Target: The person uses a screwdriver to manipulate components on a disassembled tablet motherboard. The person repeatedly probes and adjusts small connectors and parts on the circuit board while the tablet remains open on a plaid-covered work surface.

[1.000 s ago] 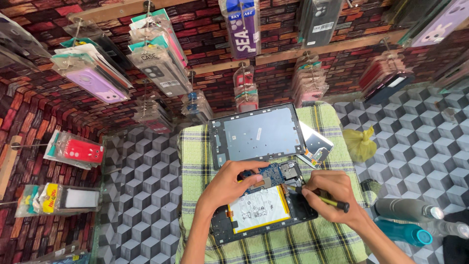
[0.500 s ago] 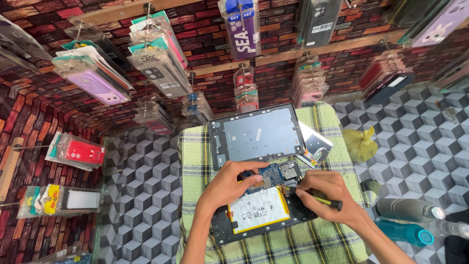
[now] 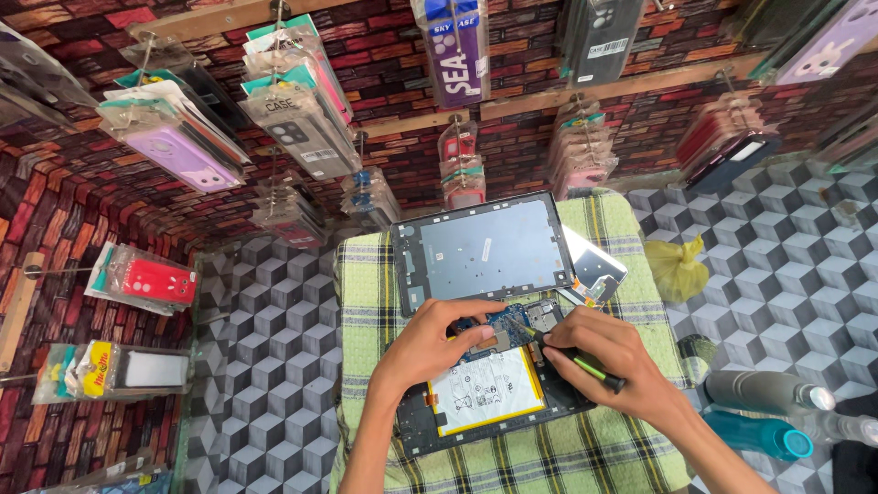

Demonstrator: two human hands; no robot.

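Head view, 1 frame. Lighting bright, even, daylight-like; source not visible. Shadows soft: faint ones under the left hand [image 3: 430, 343] and right hand [image 3: 608, 352] on the opened tablet [image 3: 485, 393]. Mild sheen on the grey back panel [image 3: 485, 247] and glare on the plastic sleeves of the hanging phone cases [image 3: 293, 110]. Centre sharp. Strong wide-angle distortion: brick wall [image 3: 82, 210] and shelves bow toward the edges; corners stretched, slightly soft. Colours saturated.
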